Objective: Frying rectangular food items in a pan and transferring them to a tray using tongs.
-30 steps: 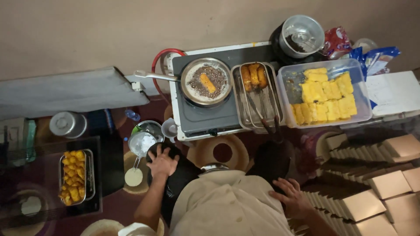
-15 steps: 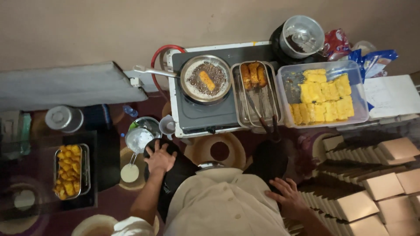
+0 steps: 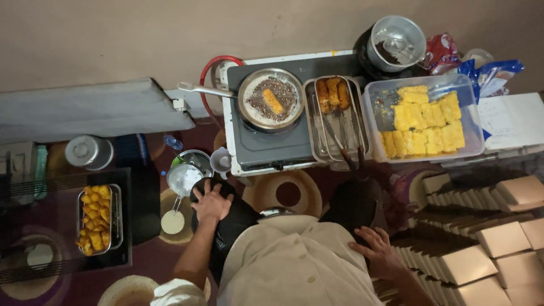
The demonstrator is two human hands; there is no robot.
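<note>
A patterned maroon rug [image 3: 283, 195] is lying under a low white stove [image 3: 249, 148], where one battered piece [image 3: 272, 100] is frying in a skillet [image 3: 270, 100]. The left hand [image 3: 212, 203] is resting flat, fingers spread and clamped on nothing, on the person's dark-clad knee [image 3: 229, 218], just beside a small strainer [image 3: 182, 179]. The right hand [image 3: 381, 250] is lying open on the other knee [image 3: 354, 207], also empty. Judgement: the skillet is sitting well forward of both hands, so reaching in calls for leaning steadily and staying wary of the oil.
</note>
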